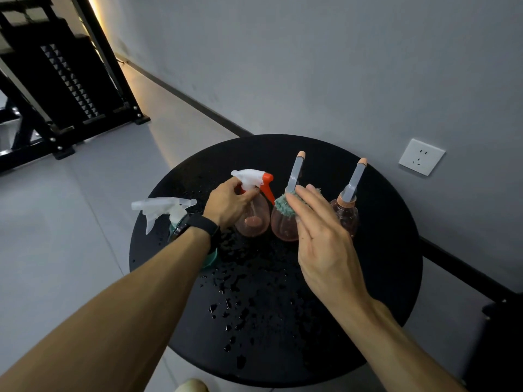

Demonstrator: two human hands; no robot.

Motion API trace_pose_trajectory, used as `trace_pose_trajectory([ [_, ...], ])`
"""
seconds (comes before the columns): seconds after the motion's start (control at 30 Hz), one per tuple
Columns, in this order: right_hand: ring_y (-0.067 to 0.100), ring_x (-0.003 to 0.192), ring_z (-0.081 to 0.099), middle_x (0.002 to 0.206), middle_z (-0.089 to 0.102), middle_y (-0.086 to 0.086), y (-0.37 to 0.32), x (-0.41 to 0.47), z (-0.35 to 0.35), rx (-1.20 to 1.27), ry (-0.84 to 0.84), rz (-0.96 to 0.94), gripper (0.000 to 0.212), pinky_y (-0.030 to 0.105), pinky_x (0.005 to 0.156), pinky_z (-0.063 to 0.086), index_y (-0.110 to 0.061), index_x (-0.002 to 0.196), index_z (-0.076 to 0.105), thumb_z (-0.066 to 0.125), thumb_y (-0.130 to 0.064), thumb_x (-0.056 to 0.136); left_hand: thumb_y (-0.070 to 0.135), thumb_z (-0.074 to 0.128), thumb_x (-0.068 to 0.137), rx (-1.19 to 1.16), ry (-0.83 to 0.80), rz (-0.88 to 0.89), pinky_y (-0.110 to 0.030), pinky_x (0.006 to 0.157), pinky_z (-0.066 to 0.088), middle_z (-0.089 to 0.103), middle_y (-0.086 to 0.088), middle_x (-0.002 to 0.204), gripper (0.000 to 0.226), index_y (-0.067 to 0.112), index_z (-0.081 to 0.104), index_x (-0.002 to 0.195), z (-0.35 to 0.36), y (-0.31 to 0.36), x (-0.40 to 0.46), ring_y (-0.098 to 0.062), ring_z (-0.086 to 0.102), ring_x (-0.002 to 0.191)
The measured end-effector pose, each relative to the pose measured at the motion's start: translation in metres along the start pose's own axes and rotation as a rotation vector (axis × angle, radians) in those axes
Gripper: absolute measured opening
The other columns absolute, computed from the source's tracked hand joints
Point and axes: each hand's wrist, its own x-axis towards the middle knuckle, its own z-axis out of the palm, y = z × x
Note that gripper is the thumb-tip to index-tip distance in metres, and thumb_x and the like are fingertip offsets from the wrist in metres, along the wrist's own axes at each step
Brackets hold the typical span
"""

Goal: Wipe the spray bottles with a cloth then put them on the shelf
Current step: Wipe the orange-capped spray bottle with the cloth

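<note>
dim, cool light | warm strip glow top-left — glints on wet table [368, 321] | wide-angle bend

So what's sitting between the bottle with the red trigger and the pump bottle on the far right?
In the head view, a third pinkish bottle stands between them, with the teal cloth on its shoulder under the right hand.
</note>
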Motion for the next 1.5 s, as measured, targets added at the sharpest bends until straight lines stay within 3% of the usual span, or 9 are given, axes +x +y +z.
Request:
trace_pose_trajectory([
  [0.17,0.02,0.142,0.035,0.145,0.049,0.01,-0.003,-0.002,-0.002,0.016,0.009,-0.022,0.04,0.021,0.118,0.02,-0.002,0.136,0.053,0.05,0.004,0.096,0.044,0.07,0.091,-0.147,0.053,0.012,-0.035,0.085,0.055,0.072,0.002,0.104,0.036,0.018,0.06,0.113,-0.002,-0.005,-0.016,-0.016,0.069,0.095],
  [0.43,0.016,0.143,0.032,0.148,0.046,0.009,-0.027,-0.011,0.003,0.114,-0.068,-0.175,0.042,0.023,0.117,0.026,-0.003,0.138,0.052,0.048,0.0,0.096,0.062,0.069,0.082,-0.473,0.045,-0.015,-0.054,0.079,0.054,0.063,0.001,0.082,0.054,0.012,0.059,0.102,-0.011,0.001,-0.071,-0.02,0.064,0.077],
  [0.6,0.019,0.146,0.027,0.151,0.04,0.012,-0.036,-0.02,0.018,0.113,-0.107,-0.285,0.044,0.03,0.117,0.029,-0.001,0.14,0.048,0.048,0.001,0.096,0.051,0.066,0.092,-0.773,-0.096,-0.041,-0.04,0.078,0.056,0.065,-0.011,0.092,0.058,-0.001,0.052,0.113,-0.007,0.001,-0.092,-0.021,0.066,0.089],
  [0.7,0.019,0.145,0.03,0.149,0.043,0.01,-0.039,-0.023,0.026,0.085,-0.092,-0.311,0.044,0.039,0.114,0.035,-0.003,0.14,0.048,0.041,-0.014,0.099,0.06,0.075,0.081,-0.946,-0.176,-0.214,-0.039,0.099,0.054,0.069,-0.015,0.124,0.089,0.007,0.045,0.145,-0.014,0.004,-0.092,-0.023,0.07,0.111],
  [0.83,0.017,0.145,0.03,0.149,0.045,0.004,-0.037,-0.026,0.032,-0.072,-0.082,-0.31,0.047,0.05,0.113,0.033,-0.009,0.14,0.05,0.051,-0.028,0.097,0.047,0.069,0.09,-1.086,-0.28,-0.297,-0.036,0.087,0.059,0.072,-0.018,0.108,0.053,0.005,0.064,0.123,-0.021,0.006,-0.092,-0.027,0.072,0.1],
  [0.97,0.014,0.146,0.027,0.152,0.041,-0.003,-0.038,-0.028,0.029,-0.157,-0.097,-0.254,0.059,0.054,0.111,0.032,-0.018,0.141,0.048,0.057,-0.042,0.088,0.049,0.072,0.088,-1.136,-0.309,-0.327,-0.037,0.086,0.057,0.066,-0.015,0.112,0.065,0.0,0.061,0.13,-0.018,0.008,-0.092,-0.028,0.068,0.101],
  [1.23,0.021,0.139,0.04,0.144,0.049,0.0,-0.044,-0.024,0.03,-0.143,-0.011,-0.268,0.062,0.043,0.096,0.049,-0.015,0.136,0.054,0.067,-0.028,0.077,0.047,0.061,0.093,-1.143,-0.346,-0.215,-0.035,0.077,0.057,0.068,-0.008,0.097,0.037,0.017,0.068,0.112,-0.027,0.011,-0.091,-0.021,0.069,0.081],
  [1.43,0.024,0.134,0.045,0.14,0.054,0.004,-0.052,-0.014,0.026,-0.084,0.13,-0.251,0.061,0.042,0.102,0.046,-0.01,0.133,0.058,0.07,-0.023,0.075,0.065,0.047,0.095,-1.248,-0.308,-0.218,-0.048,0.107,0.047,0.066,-0.018,0.13,0.066,0.011,0.068,0.127,-0.019,0.002,-0.102,-0.031,0.064,0.12],
  [1.5,0.024,0.133,0.046,0.139,0.054,0.004,-0.056,-0.012,0.026,-0.072,0.157,-0.244,0.06,0.042,0.104,0.044,-0.01,0.133,0.058,0.069,-0.022,0.075,0.058,0.04,0.101,-1.266,-0.311,-0.225,-0.036,0.09,0.056,0.075,-0.012,0.109,0.059,0.013,0.078,0.107,-0.01,0.002,-0.109,-0.023,0.072,0.101],
])
